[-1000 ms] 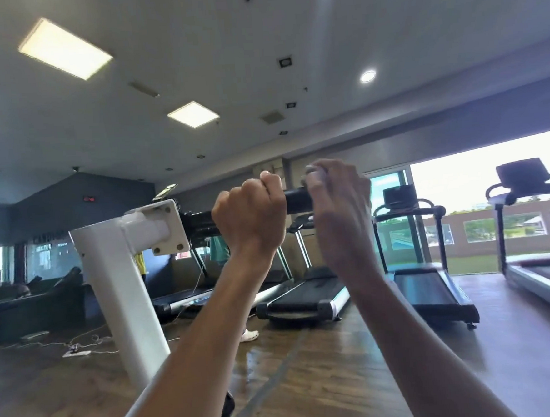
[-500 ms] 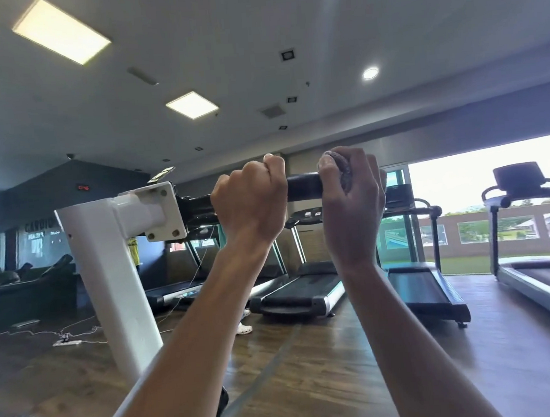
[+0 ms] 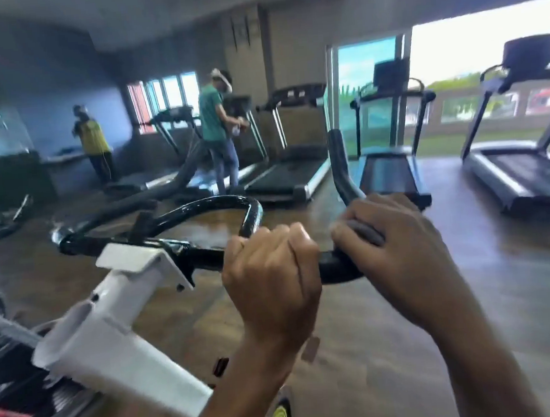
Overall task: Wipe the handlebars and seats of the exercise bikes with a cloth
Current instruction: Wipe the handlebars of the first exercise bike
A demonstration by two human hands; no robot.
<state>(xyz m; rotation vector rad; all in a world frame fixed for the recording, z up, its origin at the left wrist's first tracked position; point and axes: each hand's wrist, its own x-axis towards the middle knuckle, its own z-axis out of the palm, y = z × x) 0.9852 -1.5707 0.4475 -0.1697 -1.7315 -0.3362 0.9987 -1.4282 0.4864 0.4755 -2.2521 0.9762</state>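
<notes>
A black handlebar (image 3: 199,210) sits on the white post (image 3: 112,327) of an exercise bike, with a loop in the middle and a horn rising at the right. My left hand (image 3: 271,273) grips the bar's cross tube, fist closed round it. Just to the right, my right hand (image 3: 397,252) is wrapped round the bend of the right horn, with a grey cloth (image 3: 364,231) showing between its fingers and the bar. The seat is out of view.
Several treadmills (image 3: 291,174) stand in a row across the wooden floor ahead, by large windows. Two people (image 3: 217,127) stand at the far left treadmills. Bike parts and a red piece lie at the lower left.
The view has dropped from the ceiling towards the floor, so the whole handlebar now shows. Both hands keep their grip; the right hand sits at the horn's bend.
</notes>
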